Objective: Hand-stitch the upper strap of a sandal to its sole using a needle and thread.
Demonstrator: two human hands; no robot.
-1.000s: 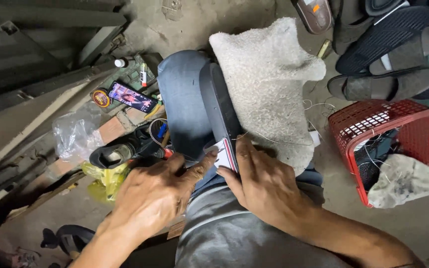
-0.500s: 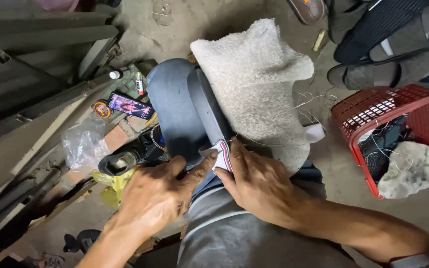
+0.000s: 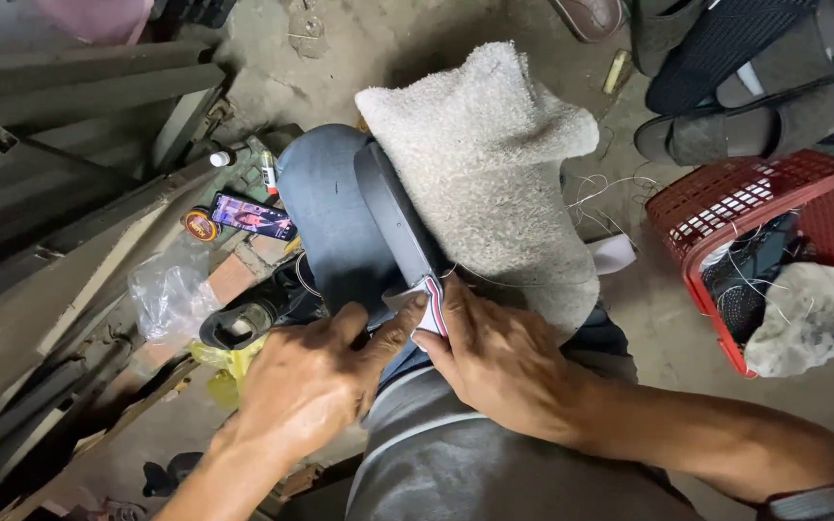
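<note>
A dark sandal sole (image 3: 393, 222) stands on edge between my knees, against a grey fuzzy cloth (image 3: 494, 164) draped over my right leg. At its near end is a small red, white and blue tab (image 3: 433, 304). My left hand (image 3: 311, 381) pinches the sole's near end from the left, thumb at the tab. My right hand (image 3: 499, 362) presses against the same end from the right, fingertips on the tab. Both hands meet on the sole.
A red plastic basket (image 3: 726, 227) holding a cloth and dark items stands at the right. Sandals (image 3: 755, 121) lie at the upper right. At the left are wooden planks (image 3: 60, 241), a phone with a lit screen (image 3: 253, 217), a small round tin (image 3: 202, 225) and a plastic bag (image 3: 166, 299).
The view has shifted and drawn closer. My hands stay on the sole's near end, with the fingers closing in slightly on the tab.
</note>
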